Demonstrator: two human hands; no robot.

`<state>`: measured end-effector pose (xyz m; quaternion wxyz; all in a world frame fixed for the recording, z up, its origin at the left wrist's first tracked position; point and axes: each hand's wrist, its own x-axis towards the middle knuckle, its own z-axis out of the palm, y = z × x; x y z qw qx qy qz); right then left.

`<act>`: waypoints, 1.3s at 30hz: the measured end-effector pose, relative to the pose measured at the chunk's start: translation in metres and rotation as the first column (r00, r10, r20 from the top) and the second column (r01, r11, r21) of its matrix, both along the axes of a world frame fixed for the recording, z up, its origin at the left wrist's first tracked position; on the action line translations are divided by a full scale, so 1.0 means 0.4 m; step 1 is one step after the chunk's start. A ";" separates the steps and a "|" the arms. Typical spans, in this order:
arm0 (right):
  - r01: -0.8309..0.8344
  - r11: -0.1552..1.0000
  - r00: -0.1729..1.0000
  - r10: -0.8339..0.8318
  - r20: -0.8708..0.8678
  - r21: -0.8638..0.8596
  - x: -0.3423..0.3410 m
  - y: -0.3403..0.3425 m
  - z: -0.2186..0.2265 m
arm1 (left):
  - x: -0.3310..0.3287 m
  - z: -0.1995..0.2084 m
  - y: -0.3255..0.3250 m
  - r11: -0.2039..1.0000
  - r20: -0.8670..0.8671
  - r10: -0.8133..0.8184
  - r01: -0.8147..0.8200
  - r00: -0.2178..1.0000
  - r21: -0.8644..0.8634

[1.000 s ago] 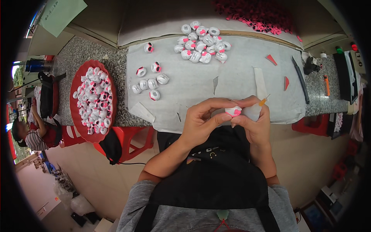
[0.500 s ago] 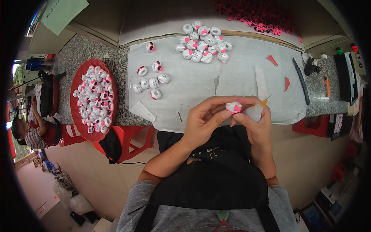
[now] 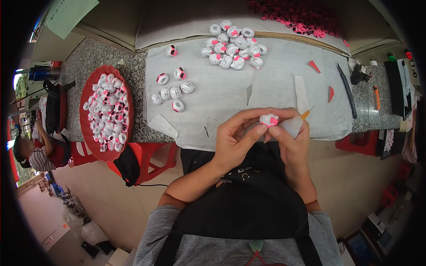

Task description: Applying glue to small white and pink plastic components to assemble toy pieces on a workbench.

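My left hand [image 3: 235, 138] is closed round a small white toy head [image 3: 269, 119] with a pink bow and pink trim. Thumb and fingertips of my right hand [image 3: 293, 142] also touch its right side. In that same right hand rests a translucent squeeze bottle [image 3: 293, 126] with an orange needle tip [image 3: 305, 115] that points up and right, away from the head. Both hands are together over the near edge of the white paper [image 3: 213, 95]. What the fingers do behind the head is hidden.
Several white heads form a pile [image 3: 233, 46] at the back; a smaller group [image 3: 171, 92] lies left. A red scalloped tray [image 3: 87, 122] holds many more. Pink pieces [image 3: 306, 20] fill the back shelf. At right are a dark pen-like tool [image 3: 347, 91] and an orange cutter [image 3: 376, 98].
The toy head has turned slightly in my fingers, so more of its bow shows. Both hands stay in nearly the same place, and the view has shifted a little.
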<state>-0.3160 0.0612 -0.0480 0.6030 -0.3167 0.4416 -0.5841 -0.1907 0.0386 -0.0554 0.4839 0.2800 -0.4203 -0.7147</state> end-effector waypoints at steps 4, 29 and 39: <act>0.000 1.000 1.000 0.000 0.019 -0.002 0.002 -0.004 -0.004 | -0.001 -0.002 -0.004 0.999 0.022 0.019 -0.019 1.000 -0.035; 0.045 0.998 0.964 -0.034 -0.265 0.034 -0.065 0.014 0.024 | 0.230 -0.007 -0.177 0.549 0.667 0.712 0.417 0.221 -0.724; 0.063 0.998 0.955 -0.061 -0.290 -0.003 -0.064 0.013 0.023 | 0.208 0.063 -0.282 0.541 0.646 0.696 0.364 0.313 -0.758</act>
